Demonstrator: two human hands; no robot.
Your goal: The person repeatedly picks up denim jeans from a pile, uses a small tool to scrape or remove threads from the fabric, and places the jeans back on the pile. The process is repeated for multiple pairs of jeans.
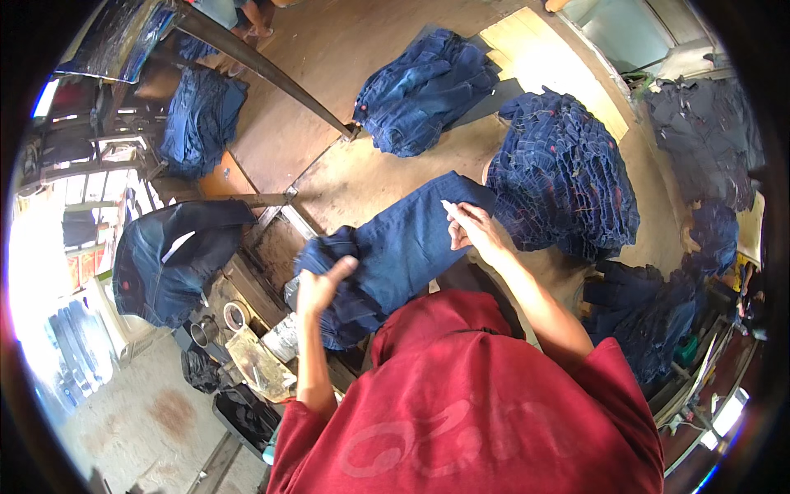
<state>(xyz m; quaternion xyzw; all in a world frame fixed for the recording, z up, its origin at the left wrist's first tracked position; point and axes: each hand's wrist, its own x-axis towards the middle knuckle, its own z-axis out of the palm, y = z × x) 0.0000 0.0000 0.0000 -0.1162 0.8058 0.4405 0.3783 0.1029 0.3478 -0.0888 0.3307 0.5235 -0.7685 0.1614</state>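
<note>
A pair of dark blue jeans [411, 243] lies across my lap, one leg stretched out flat toward the right. My left hand [319, 290] grips the bunched end of the jeans, its thumb on top and its other fingers partly hidden. Over the flat end of the leg, my right hand [471, 228] is closed with the fingers curled in. A small white piece [447, 205] sticks out between its thumb and forefinger; its kind is too small to make out.
A tall pile of jeans [568, 177] stands right of my right hand, another pile [424, 90] ahead. Dark jeans [177, 255] hang over a stand at left, beside a tape roll [236, 314]. A metal post [263, 70] slants down to the floor. More denim [646, 309] lies at right.
</note>
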